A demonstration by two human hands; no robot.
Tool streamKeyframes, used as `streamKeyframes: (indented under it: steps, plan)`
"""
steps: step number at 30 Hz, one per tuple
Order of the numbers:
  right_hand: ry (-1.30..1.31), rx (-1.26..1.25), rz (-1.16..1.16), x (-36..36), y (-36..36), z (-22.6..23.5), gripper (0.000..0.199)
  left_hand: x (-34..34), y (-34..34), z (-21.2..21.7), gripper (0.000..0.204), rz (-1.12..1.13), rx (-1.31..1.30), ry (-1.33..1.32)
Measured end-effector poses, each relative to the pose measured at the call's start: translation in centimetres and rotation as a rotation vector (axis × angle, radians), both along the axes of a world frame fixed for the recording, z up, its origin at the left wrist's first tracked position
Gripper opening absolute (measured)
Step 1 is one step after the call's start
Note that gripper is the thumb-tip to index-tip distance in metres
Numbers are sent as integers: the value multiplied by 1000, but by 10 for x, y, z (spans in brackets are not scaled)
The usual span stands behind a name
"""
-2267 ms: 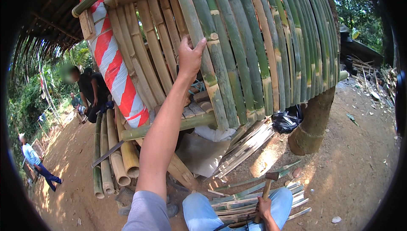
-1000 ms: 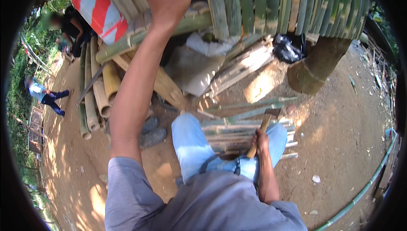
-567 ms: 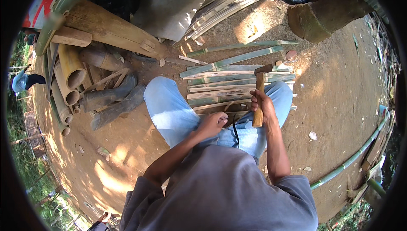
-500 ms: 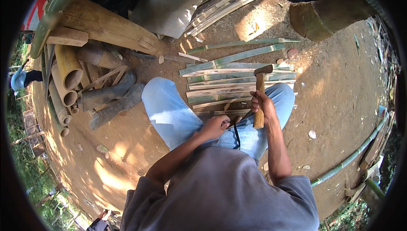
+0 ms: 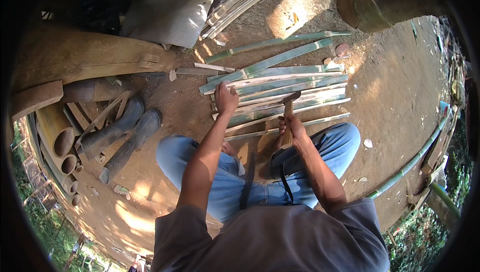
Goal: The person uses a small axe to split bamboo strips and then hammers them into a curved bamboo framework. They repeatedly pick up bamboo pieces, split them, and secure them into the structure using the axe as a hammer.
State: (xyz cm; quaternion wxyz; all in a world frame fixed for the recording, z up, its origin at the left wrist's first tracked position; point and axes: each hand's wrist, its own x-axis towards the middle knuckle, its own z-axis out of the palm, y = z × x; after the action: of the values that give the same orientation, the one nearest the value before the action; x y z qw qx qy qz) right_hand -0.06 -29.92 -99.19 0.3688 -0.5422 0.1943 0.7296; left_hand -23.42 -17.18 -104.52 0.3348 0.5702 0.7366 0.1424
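Several split bamboo strips (image 5: 280,83), green on one face and pale on the other, lie side by side on the ground in front of my crossed legs. My left hand (image 5: 226,99) is at their left ends, its fingers curled over a pale strip; the fingertips are partly hidden. In my right hand (image 5: 296,127) is a hammer (image 5: 288,107) with a dark head and a wooden handle, held above the strips nearest me. Part of the handle is hidden by the fingers. A dark flat band (image 5: 248,172) lies over my lap.
Rubber boots (image 5: 131,139) and bamboo tubes (image 5: 64,142) lie at the left, below a thick wooden beam (image 5: 95,57). More split strips (image 5: 245,0) are heaped at the back beside a grey sheet (image 5: 172,9). A long green bamboo pole (image 5: 410,167) lies at the right.
My left hand has moved from my lap forward and left onto the bamboo strips. The hammer has shifted left and slightly forward in my right hand. My view has tilted, and my knees lie lower in it.
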Motion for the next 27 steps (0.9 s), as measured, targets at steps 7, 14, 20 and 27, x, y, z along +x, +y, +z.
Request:
streamKeyframes:
  steps: [7,14,20,27]
  plan:
    - [-217,-62,97,-31,-15,-7,19,-28,32,-46,43,-404,33,362]
    - [-358,-10,-62,-52,-3,6,18,-42,51,-11,31,-592,-136,244]
    - [-649,274,292,-78,-7,-42,49,-56,66,129,30,-592,-43,140]
    - [-742,748,140,-70,69,123,60,-119,17,220,27,-345,4,-278]
